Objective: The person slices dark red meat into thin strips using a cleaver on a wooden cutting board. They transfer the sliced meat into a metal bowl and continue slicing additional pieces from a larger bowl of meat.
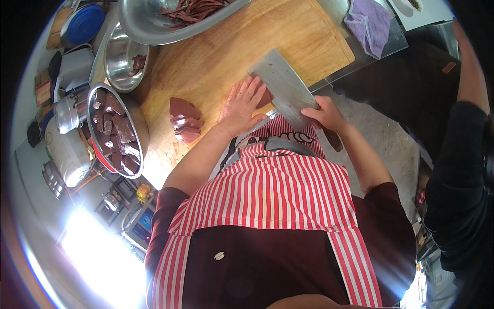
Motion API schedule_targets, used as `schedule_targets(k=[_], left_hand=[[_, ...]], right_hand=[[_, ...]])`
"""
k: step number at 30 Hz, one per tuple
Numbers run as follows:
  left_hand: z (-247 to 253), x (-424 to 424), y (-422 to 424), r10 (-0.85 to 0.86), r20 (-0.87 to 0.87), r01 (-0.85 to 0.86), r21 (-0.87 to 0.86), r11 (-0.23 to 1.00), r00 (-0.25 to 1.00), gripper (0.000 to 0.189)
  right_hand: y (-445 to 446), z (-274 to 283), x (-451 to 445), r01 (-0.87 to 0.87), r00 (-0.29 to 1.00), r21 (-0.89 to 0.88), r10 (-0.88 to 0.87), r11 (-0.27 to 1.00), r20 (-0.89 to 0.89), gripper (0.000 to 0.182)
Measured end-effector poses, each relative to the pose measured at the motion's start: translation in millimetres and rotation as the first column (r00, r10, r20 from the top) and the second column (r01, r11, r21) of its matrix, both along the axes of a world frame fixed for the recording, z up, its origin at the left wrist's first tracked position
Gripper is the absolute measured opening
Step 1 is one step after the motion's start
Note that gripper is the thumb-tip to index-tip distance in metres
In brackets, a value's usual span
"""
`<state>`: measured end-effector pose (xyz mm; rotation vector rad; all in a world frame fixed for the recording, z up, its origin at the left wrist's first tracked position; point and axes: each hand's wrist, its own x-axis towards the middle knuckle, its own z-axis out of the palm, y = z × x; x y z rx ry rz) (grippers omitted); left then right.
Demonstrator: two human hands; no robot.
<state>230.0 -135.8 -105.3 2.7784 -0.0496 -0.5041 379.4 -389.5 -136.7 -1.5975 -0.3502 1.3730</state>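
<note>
My right hand (326,114) grips a broad Chinese cleaver (283,83) by its handle end, thumb on the blade. The blade is tilted over a dark red-brown slab (265,96), hiding part of it. My left hand (243,101) lies palm down with fingers spread, its fingertips beside the slab and close to the blade. Whether these fingers press on the slab or on the wooden cutting board (216,58) is hard to tell. Left of that hand, a stack of slices (186,119) of the same smooth red-brown food rests on the board.
A large metal basin (144,27) holding dark strips overhangs the far side. To the left stand a steel bowl (112,54) with a few scraps and another bowl (144,154) full of dark blocks. A purple cloth (368,27) lies far right. Another person's arm (472,81) is at right.
</note>
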Motion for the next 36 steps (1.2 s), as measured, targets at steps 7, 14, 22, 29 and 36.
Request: schedule_targets(k=[7,14,22,29,36], left_hand=[[-5.1,-1.2,1.0,0.000,0.017,0.001,-0.033,0.999,1.000,0.088],[-3.3,-1.5,2.8,-0.029,0.001,0.029,-0.023,0.999,1.000,0.087],[-7.1,-4.6,0.4,-0.010,0.023,0.010,-0.021,1.000,1.000,0.087],[-17.5,-9.6,1.9,-0.019,0.048,0.022,-0.059,0.998,0.999,0.097],[-16.9,-10.2,0.7,-0.019,0.044,0.021,-0.036,0.999,0.999,0.094]], right_hand=[[28.3,12.2,-1.4,0.043,0.990,-0.034,-0.047,0.998,-0.136,0.026],[-0.5,-3.0,-33.2,0.109,0.989,0.115,-0.119,0.987,0.082,0.019],[8.7,-2.9,-34.3,0.118,0.993,0.095,-0.120,0.988,0.016,0.018],[31.8,-11.0,-40.6,0.159,0.987,0.098,-0.161,0.982,0.016,0.022],[47.7,-8.9,-46.1,0.213,0.961,-0.006,-0.210,0.977,-0.179,0.024]])
